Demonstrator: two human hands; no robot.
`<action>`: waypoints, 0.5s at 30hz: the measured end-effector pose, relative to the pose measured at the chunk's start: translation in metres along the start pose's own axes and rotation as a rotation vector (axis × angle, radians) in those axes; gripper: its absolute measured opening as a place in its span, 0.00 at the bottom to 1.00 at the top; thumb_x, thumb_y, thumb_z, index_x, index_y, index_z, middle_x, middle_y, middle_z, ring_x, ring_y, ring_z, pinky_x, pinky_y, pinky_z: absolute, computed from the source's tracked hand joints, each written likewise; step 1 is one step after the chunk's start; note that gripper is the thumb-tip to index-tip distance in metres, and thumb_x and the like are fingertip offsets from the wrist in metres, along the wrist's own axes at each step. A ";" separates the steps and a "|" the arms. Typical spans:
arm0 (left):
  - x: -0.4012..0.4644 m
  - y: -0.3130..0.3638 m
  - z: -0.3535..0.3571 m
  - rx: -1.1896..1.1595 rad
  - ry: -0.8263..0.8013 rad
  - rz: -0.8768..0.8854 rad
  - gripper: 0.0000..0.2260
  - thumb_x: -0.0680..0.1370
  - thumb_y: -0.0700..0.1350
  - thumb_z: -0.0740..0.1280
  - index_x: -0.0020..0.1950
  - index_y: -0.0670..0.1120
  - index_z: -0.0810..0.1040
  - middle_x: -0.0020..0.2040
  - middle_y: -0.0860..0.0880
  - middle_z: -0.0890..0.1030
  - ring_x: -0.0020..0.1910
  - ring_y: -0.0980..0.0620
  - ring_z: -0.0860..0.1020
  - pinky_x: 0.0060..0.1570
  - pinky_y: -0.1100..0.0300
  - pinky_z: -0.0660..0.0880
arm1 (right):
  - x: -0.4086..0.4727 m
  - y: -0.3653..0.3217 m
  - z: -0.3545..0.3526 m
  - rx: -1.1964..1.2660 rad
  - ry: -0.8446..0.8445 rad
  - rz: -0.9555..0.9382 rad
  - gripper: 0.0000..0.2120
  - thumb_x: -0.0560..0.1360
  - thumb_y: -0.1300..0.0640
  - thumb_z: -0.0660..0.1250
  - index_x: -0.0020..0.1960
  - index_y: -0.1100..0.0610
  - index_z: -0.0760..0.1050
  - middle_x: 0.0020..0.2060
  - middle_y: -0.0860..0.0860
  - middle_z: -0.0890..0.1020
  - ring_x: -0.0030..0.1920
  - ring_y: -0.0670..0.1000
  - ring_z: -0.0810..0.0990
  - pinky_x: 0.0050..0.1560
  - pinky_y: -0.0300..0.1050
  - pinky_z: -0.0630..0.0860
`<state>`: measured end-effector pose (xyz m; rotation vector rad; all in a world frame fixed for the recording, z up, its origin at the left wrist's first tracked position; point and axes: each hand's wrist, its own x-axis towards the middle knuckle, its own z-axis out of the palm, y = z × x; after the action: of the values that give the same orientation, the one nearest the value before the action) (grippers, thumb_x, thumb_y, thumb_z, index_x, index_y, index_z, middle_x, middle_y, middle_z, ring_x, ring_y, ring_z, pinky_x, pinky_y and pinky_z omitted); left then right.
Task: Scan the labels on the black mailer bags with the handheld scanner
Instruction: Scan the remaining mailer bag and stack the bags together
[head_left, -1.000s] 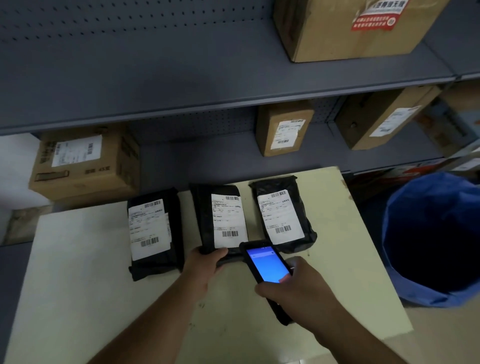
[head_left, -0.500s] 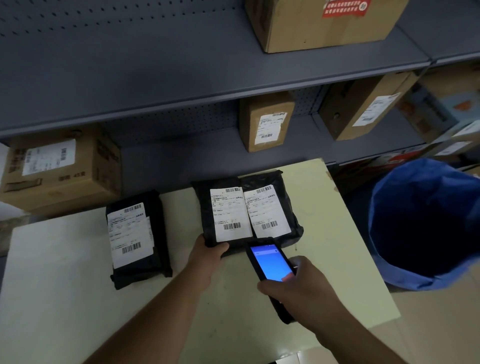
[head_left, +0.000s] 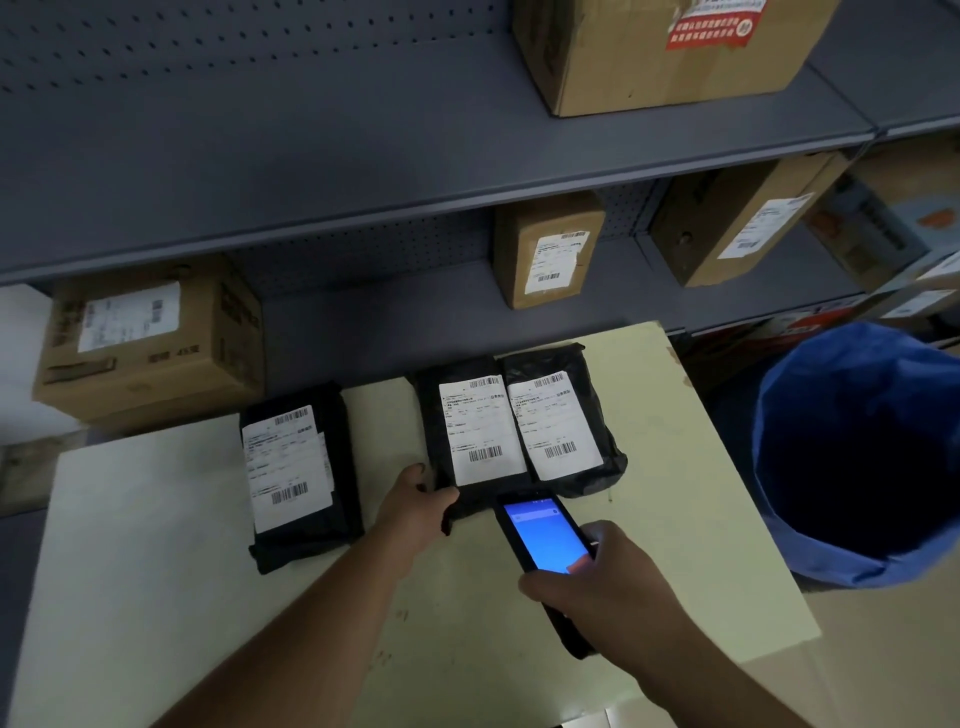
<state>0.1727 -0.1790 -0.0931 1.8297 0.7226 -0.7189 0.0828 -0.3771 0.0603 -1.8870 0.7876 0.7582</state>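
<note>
Grey metal shelves (head_left: 363, 156) fill the back, carrying cardboard boxes (head_left: 150, 338) with white labels. Below them stands a pale table (head_left: 156, 597), and to its right a blue bin (head_left: 857, 457) with a dark inside.

Three black mailer bags lie label-up on the table. The left bag (head_left: 301, 478) lies alone, well apart from the other two. The middle bag (head_left: 467, 436) and the right bag (head_left: 563, 426) lie side by side, their edges touching, near the table's far edge.

The left hand (head_left: 415, 512) grips the near left corner of the middle bag, thumb on top and fingers curled under the edge, pinching it. The right hand (head_left: 602, 582) is wrapped around the scanner (head_left: 545, 540), fingers closed on its body and the thumb resting on the lower part of its lit blue screen. The scanner's top end sits just beside the near edge of the middle bag, pointing toward its label (head_left: 480, 428).
</note>
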 end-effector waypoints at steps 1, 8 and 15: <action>-0.002 0.000 -0.005 0.030 -0.004 0.008 0.33 0.79 0.47 0.72 0.82 0.49 0.63 0.71 0.44 0.76 0.56 0.48 0.77 0.54 0.56 0.76 | -0.001 -0.002 0.003 -0.004 -0.008 -0.006 0.20 0.65 0.52 0.77 0.52 0.49 0.72 0.34 0.50 0.81 0.24 0.47 0.76 0.29 0.41 0.76; -0.015 -0.011 -0.039 0.048 0.005 0.088 0.33 0.79 0.47 0.72 0.81 0.49 0.63 0.74 0.46 0.73 0.60 0.50 0.74 0.59 0.60 0.74 | -0.012 -0.015 0.030 -0.051 -0.028 -0.040 0.20 0.65 0.52 0.78 0.53 0.50 0.73 0.33 0.48 0.80 0.22 0.44 0.75 0.29 0.41 0.76; -0.023 -0.019 -0.085 -0.080 0.035 0.089 0.33 0.77 0.48 0.73 0.80 0.51 0.65 0.68 0.51 0.74 0.61 0.50 0.78 0.55 0.53 0.82 | -0.025 -0.033 0.067 -0.125 -0.068 -0.099 0.20 0.65 0.52 0.78 0.53 0.50 0.74 0.33 0.48 0.81 0.24 0.45 0.76 0.29 0.42 0.76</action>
<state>0.1561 -0.0965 -0.0592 1.7933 0.6788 -0.5938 0.0810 -0.2992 0.0710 -1.9847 0.6121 0.8213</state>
